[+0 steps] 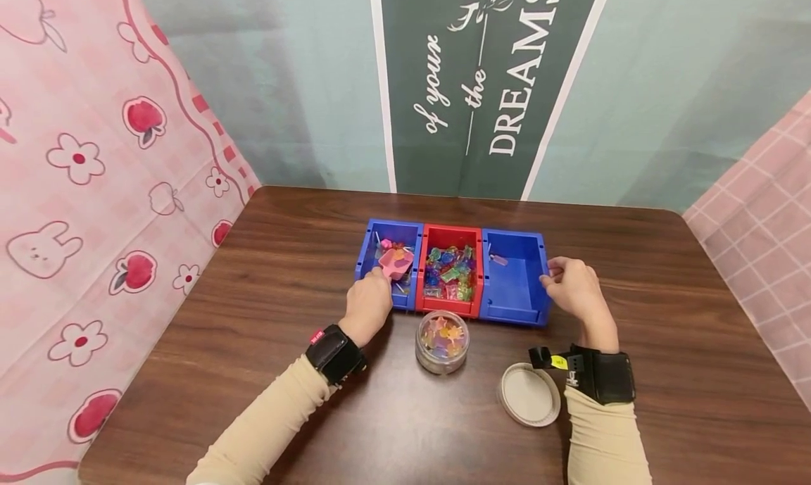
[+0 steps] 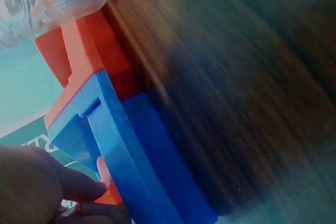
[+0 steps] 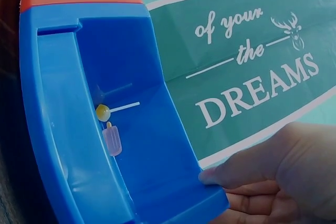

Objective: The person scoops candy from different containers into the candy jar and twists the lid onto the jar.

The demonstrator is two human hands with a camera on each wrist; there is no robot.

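My left hand (image 1: 369, 303) pinches the handle of a small pink scoop (image 1: 394, 265), which carries several colourful pieces over the left blue bin (image 1: 364, 251). More small pieces and thin white sticks lie inside that bin. In the left wrist view the left thumb and fingers (image 2: 84, 187) hold the scoop's handle at the bin's front edge. My right hand (image 1: 575, 286) grips the outer wall of the right blue bin (image 1: 516, 267), thumb on the rim and fingers outside. Inside it, a yellow lollipop charm (image 3: 103, 112) and a pale popsicle charm (image 3: 113, 140) show in the right wrist view.
Between the blue bins stands a red bin (image 1: 453, 231) holding many translucent coloured pieces. A clear jar (image 1: 441, 364) of colourful pieces stands in front of it. The jar's round lid (image 1: 529, 395) lies near the right forearm on the wooden table (image 1: 304, 260).
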